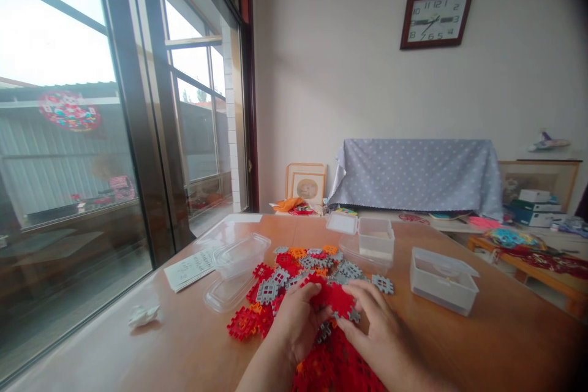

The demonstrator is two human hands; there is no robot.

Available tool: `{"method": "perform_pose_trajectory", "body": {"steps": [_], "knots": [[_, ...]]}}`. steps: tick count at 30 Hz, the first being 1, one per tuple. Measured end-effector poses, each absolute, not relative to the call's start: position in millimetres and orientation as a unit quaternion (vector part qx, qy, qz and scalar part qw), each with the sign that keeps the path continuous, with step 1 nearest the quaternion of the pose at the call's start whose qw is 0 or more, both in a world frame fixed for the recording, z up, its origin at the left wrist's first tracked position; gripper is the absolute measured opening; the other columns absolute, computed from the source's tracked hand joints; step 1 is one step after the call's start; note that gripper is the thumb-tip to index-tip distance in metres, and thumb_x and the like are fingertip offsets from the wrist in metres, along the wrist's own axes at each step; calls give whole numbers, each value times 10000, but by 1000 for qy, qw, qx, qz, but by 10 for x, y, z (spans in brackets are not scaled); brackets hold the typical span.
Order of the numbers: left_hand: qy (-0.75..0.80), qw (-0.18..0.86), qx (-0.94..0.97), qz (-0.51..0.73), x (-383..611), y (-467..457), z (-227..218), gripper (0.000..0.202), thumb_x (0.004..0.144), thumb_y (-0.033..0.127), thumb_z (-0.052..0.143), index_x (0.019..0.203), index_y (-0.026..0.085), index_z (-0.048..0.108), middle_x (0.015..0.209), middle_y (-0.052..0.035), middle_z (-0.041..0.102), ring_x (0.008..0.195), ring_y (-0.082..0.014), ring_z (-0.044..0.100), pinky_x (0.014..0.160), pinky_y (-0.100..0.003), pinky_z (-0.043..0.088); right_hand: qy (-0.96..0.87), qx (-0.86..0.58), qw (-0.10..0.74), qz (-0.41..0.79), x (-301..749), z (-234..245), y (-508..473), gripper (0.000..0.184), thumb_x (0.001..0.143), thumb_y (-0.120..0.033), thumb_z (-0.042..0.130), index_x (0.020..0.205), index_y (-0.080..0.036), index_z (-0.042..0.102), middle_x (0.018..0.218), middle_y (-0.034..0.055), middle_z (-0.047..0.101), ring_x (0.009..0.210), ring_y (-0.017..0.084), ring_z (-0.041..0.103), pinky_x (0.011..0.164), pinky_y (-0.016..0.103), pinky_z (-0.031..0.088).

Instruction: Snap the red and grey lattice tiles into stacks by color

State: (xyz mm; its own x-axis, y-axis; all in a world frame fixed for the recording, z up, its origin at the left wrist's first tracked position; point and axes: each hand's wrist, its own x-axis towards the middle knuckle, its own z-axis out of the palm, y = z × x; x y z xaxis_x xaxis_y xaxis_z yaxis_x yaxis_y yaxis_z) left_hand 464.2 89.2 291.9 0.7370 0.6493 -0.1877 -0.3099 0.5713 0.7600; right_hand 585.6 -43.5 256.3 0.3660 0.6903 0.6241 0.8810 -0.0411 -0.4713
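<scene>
Red square interlocking plastic tile (339, 300) pinched between two hands, just above wooden counter (505, 343).
Gripped at opposite edges by closed fingers (356, 295) of left hand (296, 321) and right hand (377, 326); set in front of loose heap of red, grey and orange tiles (303, 264), near lidded clear plastic box (443, 285).

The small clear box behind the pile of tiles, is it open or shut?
Open: the small clear box has nothing on top; its lid lies flipped back beside it.
</scene>
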Motion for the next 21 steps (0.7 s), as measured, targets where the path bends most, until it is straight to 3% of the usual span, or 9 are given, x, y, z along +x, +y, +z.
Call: {"method": "perform_pose_trajectory", "body": {"steps": [5,11,16,18,21], "knots": [[205,867,381,247,4652,816,2920,174,800,124,698,944,175,616,867,-52,719,771,-180,728,621,-244,601,-512,-758,392,-96,5873,2635,-510,504,846,-292,672,1338,-307,563,1280,56,680,1131,284,662,980,459,564],[219,873,365,238,4673,813,2890,186,817,114,674,976,174,597,947,-87,753,836,-200,758,755,-313,639,-520,-767,368,-73,6013,2743,-630,527,783,-249,673,1302,-304,600,1291,61,680,1181,288,645,1029,462,525],[240,869,344,261,4659,861,2924,223,866,124,651,1051,192,546,1065,-118,760,902,-232,772,819,-369,632,-483,-764,429,8,6469,2688,-856,604,791,-272,655,1384,-287,540,1386,89,630,1236,275,624,1089,451,481],[250,868,351,247,4657,867,2949,230,900,204,668,1099,193,553,1071,-121,761,862,-221,769,759,-331,625,-464,-761,451,52,6698,2625,-959,630,798,-289,651,1414,-275,517,1374,95,644,1279,282,599,1116,458,450],[259,869,363,213,4667,857,2977,371,945,454,644,1186,177,594,1071,-135,760,799,-206,753,663,-282,596,-460,-769,435,92,6949,2536,-1079,683,787,-312,680,1446,-262,507,1381,95,643,1304,298,578,1146,468,403]]}}
